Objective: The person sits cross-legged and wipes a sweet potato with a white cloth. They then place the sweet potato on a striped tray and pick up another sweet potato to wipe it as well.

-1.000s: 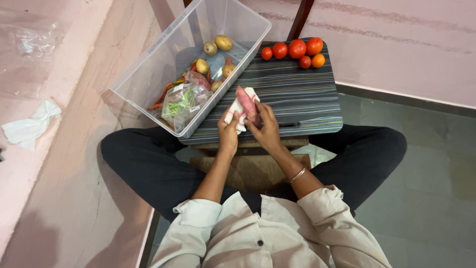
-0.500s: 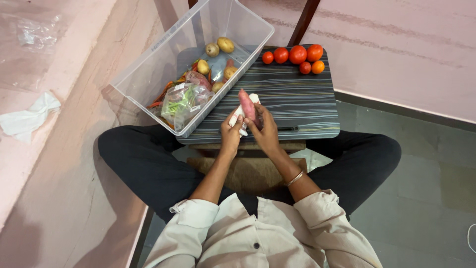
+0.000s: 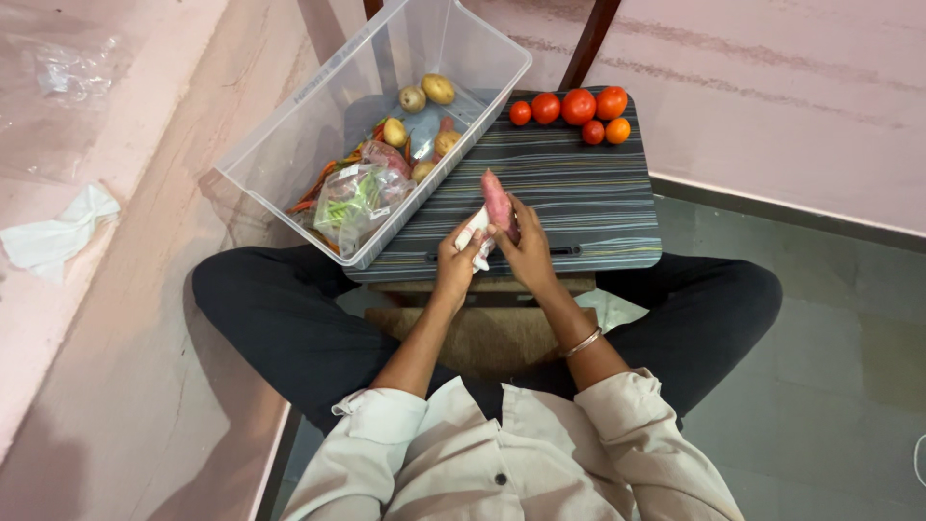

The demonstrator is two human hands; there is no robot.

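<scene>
My right hand grips a long pink sweet potato, its tip pointing away from me over the striped lap table. My left hand holds a crumpled white cloth pressed against the sweet potato's lower end. Both hands meet above the near edge of the table. A thin bangle sits on my right wrist.
A clear plastic tub on the table's left holds potatoes, carrots and a bagged green vegetable. Several tomatoes sit at the table's far edge. A white rag and clear plastic lie on the pink ledge at left.
The sweet potato has shifted right and slightly toward me in my right hand. The white cloth has slid from around its middle down to its lower end.
</scene>
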